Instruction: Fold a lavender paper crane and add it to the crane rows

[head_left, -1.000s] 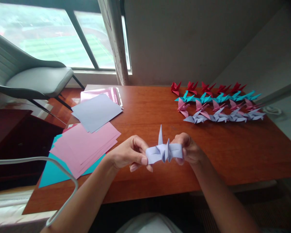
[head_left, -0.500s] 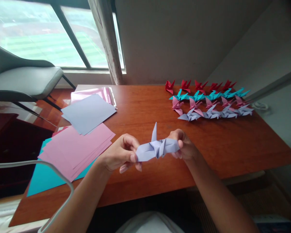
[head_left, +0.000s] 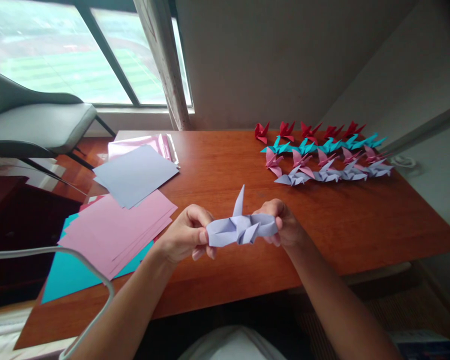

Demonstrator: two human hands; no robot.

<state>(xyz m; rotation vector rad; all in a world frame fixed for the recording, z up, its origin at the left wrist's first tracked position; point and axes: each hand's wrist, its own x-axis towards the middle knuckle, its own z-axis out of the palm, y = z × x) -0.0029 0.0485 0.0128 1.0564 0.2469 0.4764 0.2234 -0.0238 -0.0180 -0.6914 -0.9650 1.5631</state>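
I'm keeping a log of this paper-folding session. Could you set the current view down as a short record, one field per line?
Held item: lilac paper bird, one point standing up
Left hand: pinches the bird's left end
Right hand: holds its right end
Finished rows, back to front: red birds, turquoise birds, pink birds, lilac birds
Flat paper, top to bottom: lilac sheets, pink sheets, turquoise paper
Surface: brown table

1. Daylight enters through a dark-framed window (head_left: 37,55), showing a striped green field (head_left: 71,75).
2. A patterned curtain (head_left: 164,60) hangs beside a shadowed grey wall (head_left: 270,65).
3. A padded armchair (head_left: 41,122) stands on reddish wood flooring (head_left: 73,176).
4. The wooden table (head_left: 213,160) has a glossy reddish-brown top.
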